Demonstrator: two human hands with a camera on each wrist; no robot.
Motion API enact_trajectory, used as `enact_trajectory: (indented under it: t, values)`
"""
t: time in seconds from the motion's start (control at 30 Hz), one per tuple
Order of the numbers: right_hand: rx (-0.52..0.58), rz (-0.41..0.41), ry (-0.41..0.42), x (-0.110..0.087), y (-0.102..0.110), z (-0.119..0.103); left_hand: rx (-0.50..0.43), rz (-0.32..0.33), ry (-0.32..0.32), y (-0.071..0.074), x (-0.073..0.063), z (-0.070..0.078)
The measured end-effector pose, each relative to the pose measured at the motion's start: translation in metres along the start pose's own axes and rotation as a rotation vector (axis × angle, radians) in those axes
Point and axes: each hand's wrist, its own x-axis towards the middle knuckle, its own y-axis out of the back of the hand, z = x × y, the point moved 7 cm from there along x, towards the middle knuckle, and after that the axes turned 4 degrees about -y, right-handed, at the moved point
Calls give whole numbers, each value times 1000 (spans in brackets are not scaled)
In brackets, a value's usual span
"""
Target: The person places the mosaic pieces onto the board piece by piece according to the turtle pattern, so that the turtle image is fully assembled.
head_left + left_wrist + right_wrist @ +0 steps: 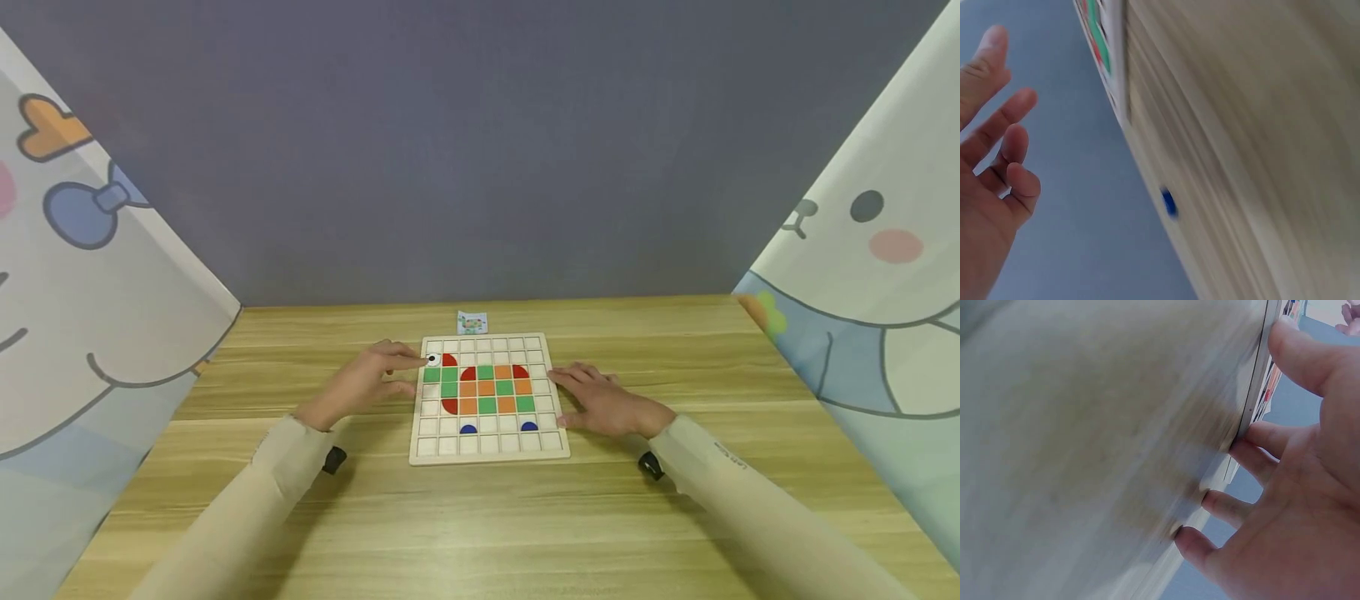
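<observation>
A white gridded board (489, 446) lies on the table with coloured tiles set in an animal-like pattern. Green tiles (448, 389), orange tiles (506, 404), red quarter-round tiles (449, 406) and blue half-round tiles (529, 426) fill some squares. My left hand (365, 382) is at the board's upper left, its index fingertip at the round eye tile (432, 359). In the left wrist view its fingers are loosely bent, holding nothing. My right hand (609, 402) rests at the right edge, thumb and fingers spread; in the right wrist view fingertips (1254, 434) touch the rim and tabletop.
A small picture card (472, 322) of the pattern lies behind the board. A small blue piece (1169, 202) sits on the wooden table (480, 525) in the left wrist view. A dark grey panel (480, 167) stands behind the table; printed cloths flank both sides.
</observation>
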Motion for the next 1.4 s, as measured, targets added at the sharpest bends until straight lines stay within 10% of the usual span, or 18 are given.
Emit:
enact_trajectory:
  t: [0.33, 0.6, 1.4]
  values:
    - [10, -8, -11, -2, 0, -1, 34, -51, 205, 16, -28, -63]
    - [12, -20, -9, 0, 1, -1, 115, -130, 248, 13, -29, -92]
    - [19, -17, -14, 2, -1, 0, 151, -210, 259, 3, -19, -92]
